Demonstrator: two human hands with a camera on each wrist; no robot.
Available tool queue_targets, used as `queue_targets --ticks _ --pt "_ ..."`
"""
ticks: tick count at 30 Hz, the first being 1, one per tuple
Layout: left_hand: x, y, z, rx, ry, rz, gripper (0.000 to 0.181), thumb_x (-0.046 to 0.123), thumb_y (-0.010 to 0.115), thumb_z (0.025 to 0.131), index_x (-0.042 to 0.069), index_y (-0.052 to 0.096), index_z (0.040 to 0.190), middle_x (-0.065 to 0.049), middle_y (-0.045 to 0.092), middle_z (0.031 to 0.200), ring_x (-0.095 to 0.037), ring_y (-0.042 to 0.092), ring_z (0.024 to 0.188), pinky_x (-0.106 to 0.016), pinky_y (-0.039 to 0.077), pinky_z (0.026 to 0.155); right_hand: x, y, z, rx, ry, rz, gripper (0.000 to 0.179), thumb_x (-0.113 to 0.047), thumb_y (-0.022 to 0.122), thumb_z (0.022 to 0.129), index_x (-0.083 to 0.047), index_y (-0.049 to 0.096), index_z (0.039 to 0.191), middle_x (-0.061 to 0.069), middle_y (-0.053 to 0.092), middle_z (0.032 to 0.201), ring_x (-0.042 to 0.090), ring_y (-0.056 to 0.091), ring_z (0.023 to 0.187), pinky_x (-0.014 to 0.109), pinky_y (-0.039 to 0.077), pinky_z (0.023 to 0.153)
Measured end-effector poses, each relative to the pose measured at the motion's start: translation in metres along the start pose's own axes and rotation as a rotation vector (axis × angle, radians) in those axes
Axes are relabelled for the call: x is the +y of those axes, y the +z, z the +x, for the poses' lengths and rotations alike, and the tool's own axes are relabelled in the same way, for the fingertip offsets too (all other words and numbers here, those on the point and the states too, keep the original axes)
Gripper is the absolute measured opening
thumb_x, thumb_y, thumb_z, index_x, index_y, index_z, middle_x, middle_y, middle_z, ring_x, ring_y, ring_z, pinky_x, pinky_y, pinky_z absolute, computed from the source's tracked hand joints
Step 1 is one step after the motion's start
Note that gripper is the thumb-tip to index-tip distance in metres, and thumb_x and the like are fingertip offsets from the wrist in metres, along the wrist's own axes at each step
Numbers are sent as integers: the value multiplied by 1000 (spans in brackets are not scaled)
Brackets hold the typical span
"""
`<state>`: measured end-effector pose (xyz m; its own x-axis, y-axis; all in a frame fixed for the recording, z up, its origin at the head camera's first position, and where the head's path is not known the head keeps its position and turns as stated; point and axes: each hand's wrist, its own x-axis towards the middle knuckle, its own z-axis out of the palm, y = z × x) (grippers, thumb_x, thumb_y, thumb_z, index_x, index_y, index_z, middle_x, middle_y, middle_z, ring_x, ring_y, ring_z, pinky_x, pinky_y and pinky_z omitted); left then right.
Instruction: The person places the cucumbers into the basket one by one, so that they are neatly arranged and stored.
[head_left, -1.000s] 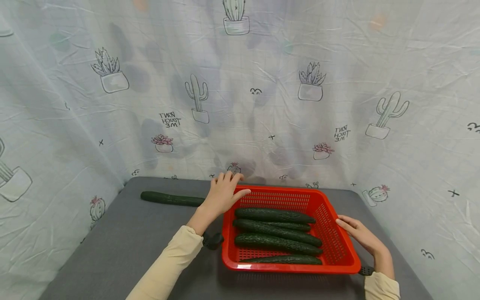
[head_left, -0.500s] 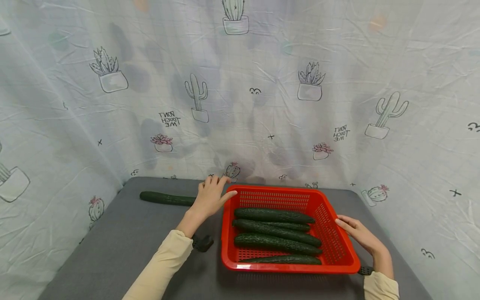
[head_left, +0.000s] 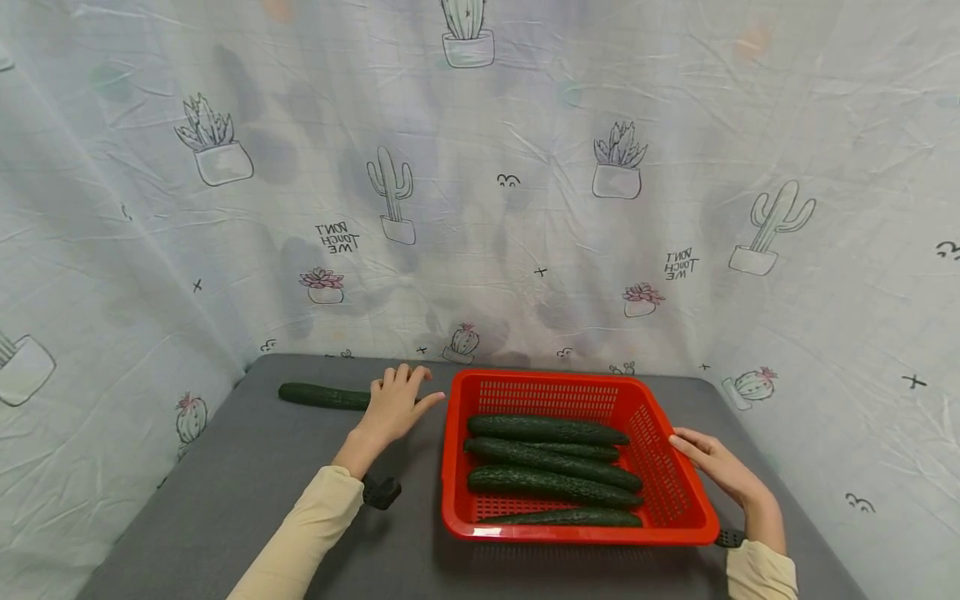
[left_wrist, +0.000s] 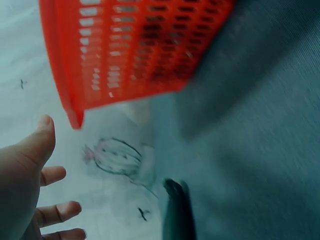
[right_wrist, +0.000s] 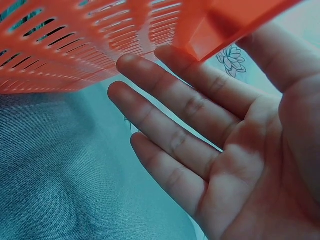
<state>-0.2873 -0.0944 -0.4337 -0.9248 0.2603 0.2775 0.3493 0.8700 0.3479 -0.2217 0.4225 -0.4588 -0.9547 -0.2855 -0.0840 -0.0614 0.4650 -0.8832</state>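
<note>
A single cucumber [head_left: 322, 396] lies on the grey table at the back left, its right end hidden behind my left hand [head_left: 392, 407]. That hand hovers with spread fingers and holds nothing; the left wrist view shows the cucumber's tip [left_wrist: 177, 207] apart from the fingers [left_wrist: 59, 213]. To the right stands a red perforated plastic basket [head_left: 459, 529] with several dark green cucumbers [head_left: 555, 454] lying side by side in it. My right hand [head_left: 720, 467] holds the basket's right rim, thumb over the edge and the long, fairly straight fingers [right_wrist: 170, 92] against the outside.
The grey table [head_left: 225, 517] reaches to a pale curtain [head_left: 525, 275] printed with cacti, which hangs behind it and at both sides. Each wrist wears a black camera mount, the left one [head_left: 381, 493] low over the table. Between cucumber and basket lies a stretch of table.
My left hand has moved left and down, from the basket's back left corner to the right end of the lone cucumber. My right hand and the basket stay in place.
</note>
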Motion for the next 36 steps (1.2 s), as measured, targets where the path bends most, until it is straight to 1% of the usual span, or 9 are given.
queue_targets --ticks 4,9,16,21,24,27,31,33,36 --pt "-15 5 -1 5 -19 19 41 49 52 91 16 51 116 -12 46 105 -34 39 98 -50 31 79 -1 0 0 11 17 -4 47 -25 38 101 8 37 136 6 60 118 6 61 99 23 47 82" --pt "-35 11 -1 14 -29 53 41 49 51 91 15 51 115 -14 45 106 -36 39 98 -51 31 78 -2 1 -1 26 8 -25 46 -24 39 101 7 39 135 13 58 120 5 61 98 23 47 82" --pt "-67 16 -1 31 -29 120 41 47 54 91 14 52 115 -16 43 107 -36 37 97 -53 32 79 0 2 -1 44 -29 -61 43 -23 41 100 5 43 133 10 60 117 4 60 98 21 46 81" --pt "-90 17 -1 46 -6 199 46 49 56 89 16 53 120 -18 43 113 -39 38 105 -58 32 84 0 2 -1 39 -10 -57 46 -24 41 100 5 40 135 16 57 122 3 60 98 23 47 82" --pt "-101 18 -2 38 -9 211 50 51 56 88 16 53 122 -19 43 117 -42 36 112 -61 29 89 0 1 -2 33 18 -46 48 -26 40 101 5 38 136 19 54 125 2 59 100 25 46 83" --pt "-112 22 -3 53 -11 210 58 63 46 87 17 51 123 -20 42 117 -43 35 113 -63 25 90 -2 1 -2 30 35 -38 49 -27 40 101 5 38 137 20 53 127 1 58 101 27 45 85" --pt "-118 21 -5 18 -40 194 67 68 44 85 16 51 126 -21 40 122 -44 33 115 -65 21 93 -1 1 -2 29 31 -46 49 -28 40 101 5 38 137 19 53 127 0 58 101 28 46 86" --pt "-119 18 -6 -35 -69 189 67 64 50 84 13 51 127 -23 39 125 -45 32 118 -67 18 95 0 1 -1 36 43 -42 49 -29 40 101 4 39 137 16 54 126 1 58 101 28 46 86" --pt "-126 19 -5 -71 -86 209 67 63 51 84 13 50 128 -24 39 127 -46 31 119 -68 16 96 1 1 0 42 52 -39 49 -30 39 101 2 39 137 13 55 126 2 58 102 29 45 87"
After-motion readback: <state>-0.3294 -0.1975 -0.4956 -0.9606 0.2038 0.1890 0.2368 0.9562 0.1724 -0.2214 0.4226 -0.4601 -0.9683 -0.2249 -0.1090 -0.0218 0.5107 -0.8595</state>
